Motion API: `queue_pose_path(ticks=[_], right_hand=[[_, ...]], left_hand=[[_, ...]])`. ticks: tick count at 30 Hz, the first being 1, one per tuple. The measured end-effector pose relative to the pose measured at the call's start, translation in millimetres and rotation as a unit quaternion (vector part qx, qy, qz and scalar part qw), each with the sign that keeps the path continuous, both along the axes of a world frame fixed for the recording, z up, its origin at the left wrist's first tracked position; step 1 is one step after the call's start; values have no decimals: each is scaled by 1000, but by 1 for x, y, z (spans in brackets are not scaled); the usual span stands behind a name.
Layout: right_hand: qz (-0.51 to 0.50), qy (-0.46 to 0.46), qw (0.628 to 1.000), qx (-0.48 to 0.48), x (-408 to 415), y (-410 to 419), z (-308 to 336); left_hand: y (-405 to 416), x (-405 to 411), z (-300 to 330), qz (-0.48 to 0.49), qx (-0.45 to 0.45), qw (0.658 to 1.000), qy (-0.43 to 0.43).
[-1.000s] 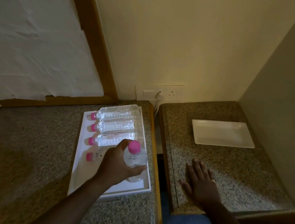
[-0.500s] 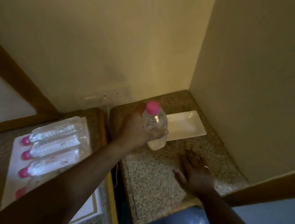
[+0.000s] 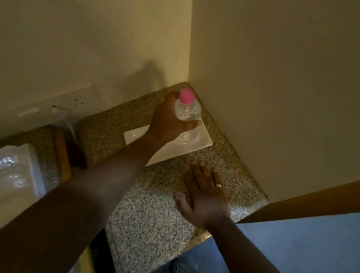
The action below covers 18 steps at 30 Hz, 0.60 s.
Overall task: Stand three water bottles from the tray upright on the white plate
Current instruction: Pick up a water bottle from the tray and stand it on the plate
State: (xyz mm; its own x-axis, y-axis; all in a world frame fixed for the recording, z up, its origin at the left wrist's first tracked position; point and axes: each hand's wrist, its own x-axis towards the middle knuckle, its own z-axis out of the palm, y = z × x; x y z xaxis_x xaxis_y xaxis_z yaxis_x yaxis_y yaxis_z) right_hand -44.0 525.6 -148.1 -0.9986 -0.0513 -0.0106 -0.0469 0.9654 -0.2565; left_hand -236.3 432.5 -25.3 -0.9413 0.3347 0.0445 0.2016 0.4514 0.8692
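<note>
The left hand (image 3: 167, 120) is wrapped around a pink-capped water bottle (image 3: 187, 116), holding it upright over the far end of the white plate (image 3: 203, 141), its base at or just above the plate; contact cannot be judged; the upright hold suits setting it straight down. The right hand (image 3: 204, 195) lies flat and empty on the granite counter (image 3: 151, 220), near the plate's front edge, probably as a brace. No other bottle stands on the plate.
</note>
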Motion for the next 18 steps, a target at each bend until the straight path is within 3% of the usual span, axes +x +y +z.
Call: queue_pose_path(ticks=[10,18], right_hand=[[-6,9,1000,-2,1,3,-4],[3,-17,1000,22,-2,2,4]], left_hand=[[2,0,-13,-38,-1,999,-9],[-106,38,-11,64,-133,989,0]])
